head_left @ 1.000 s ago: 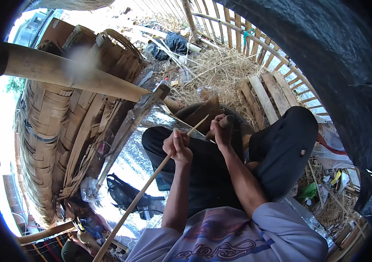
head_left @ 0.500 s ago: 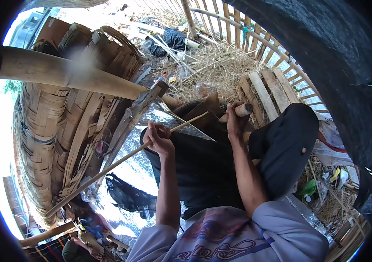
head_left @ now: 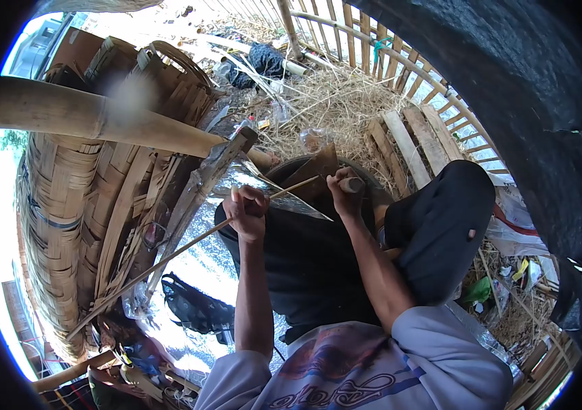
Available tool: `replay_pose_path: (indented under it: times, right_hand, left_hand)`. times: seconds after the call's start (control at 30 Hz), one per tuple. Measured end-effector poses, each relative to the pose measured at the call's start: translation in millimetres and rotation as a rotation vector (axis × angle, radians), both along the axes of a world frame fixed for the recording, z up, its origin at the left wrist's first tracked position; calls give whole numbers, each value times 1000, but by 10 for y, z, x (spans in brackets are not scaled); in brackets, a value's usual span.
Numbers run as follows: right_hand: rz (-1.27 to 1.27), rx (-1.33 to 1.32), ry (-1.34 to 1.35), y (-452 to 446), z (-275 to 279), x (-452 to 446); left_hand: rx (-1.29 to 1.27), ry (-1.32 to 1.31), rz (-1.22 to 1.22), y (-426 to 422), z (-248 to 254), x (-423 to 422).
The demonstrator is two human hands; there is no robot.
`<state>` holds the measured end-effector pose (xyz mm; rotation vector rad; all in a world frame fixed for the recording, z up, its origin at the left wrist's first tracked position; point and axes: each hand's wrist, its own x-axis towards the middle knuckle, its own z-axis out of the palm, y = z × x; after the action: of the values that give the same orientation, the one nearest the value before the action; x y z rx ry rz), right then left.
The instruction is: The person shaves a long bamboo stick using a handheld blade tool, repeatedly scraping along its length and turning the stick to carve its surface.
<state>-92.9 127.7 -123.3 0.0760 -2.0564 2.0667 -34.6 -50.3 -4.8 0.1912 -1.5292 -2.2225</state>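
My left hand is closed around a long thin bamboo stick. The stick slants from the woven bamboo at lower left up to its tip near the blade. My right hand grips the round wooden handle of a broad-bladed knife. Its brown, rusty-looking blade stands up just beyond the stick's tip; whether the two touch I cannot tell. Behind the blade is a dark round rim, partly hidden by my hands and legs.
Woven bamboo rolls and a thick bamboo pole fill the left side. A dark bag lies on a shiny silver sheet. Beyond are dry straw, wooden slats and a bamboo fence. Black plastic hangs at right.
My right hand has moved left and slightly down, turning the knife so its handle end points more toward me. The stick's tip has shifted a little left; my left thumb is more raised.
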Motion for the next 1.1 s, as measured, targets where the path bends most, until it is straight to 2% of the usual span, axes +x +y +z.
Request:
replay_pose_path:
  times: [0.07,0.1,0.13,0.23,0.33,0.37,0.47,0.53,0.6,0.63,0.67,0.73,0.8,0.87,0.9,0.93,1.0,1.03,1.1]
  right_hand:
    - [-7,-183,-215,-8,-88,6]
    - [-36,-238,-185,1,108,-3]
    - [-29,-237,-195,-34,77,44]
    - [5,-55,-30,-44,-28,73]
    - [-67,0,-122,17,-73,50]
    - [-59,-6,-124,-24,-99,37]
    - [-42,-321,-133,-12,-208,38]
    - [-56,-239,-40,14,-70,23]
    - [-59,-216,-183,-7,0,4]
    - [-39,-391,-330,0,26,-16]
    - [-37,-397,-332,-2,46,-13]
    - [-67,-276,-78,16,34,9]
    - [-63,-239,-50,13,-30,109]
    - [-15,-52,-37,28,-157,74]
    - [-50,-118,-202,26,-166,46]
    - [-47,-123,-202,27,-183,12]
    - [-73,-436,-236,47,-182,-14]
    - [-89,-297,-149,47,-153,38]
    - [-81,-318,-163,36,-124,90]
  left_hand:
    - [3,3,-9,-37,-27,-35]
    - [13,3,-19,-48,-32,-33]
    - [14,-7,-10,-59,-27,-12]
    - [110,3,37,-61,-6,-53]
    - [66,-26,43,-48,41,-67]
    - [103,-37,49,-45,48,-50]
    - [119,7,33,-111,-43,17]
    - [112,46,60,-92,-77,33]
    - [83,33,47,-82,-76,42]
    - [75,31,50,-79,-63,59]
    - [86,46,25,-71,-57,65]
    - [99,57,3,-69,-62,80]
    - [66,-18,127,-43,-95,91]
    - [118,57,68,-24,-74,44]
    - [97,40,74,14,-31,36]
    - [79,23,84,38,-10,33]
    - [84,11,97,40,-1,22]
    - [78,13,114,52,18,6]
    - [80,-15,122,37,28,-9]
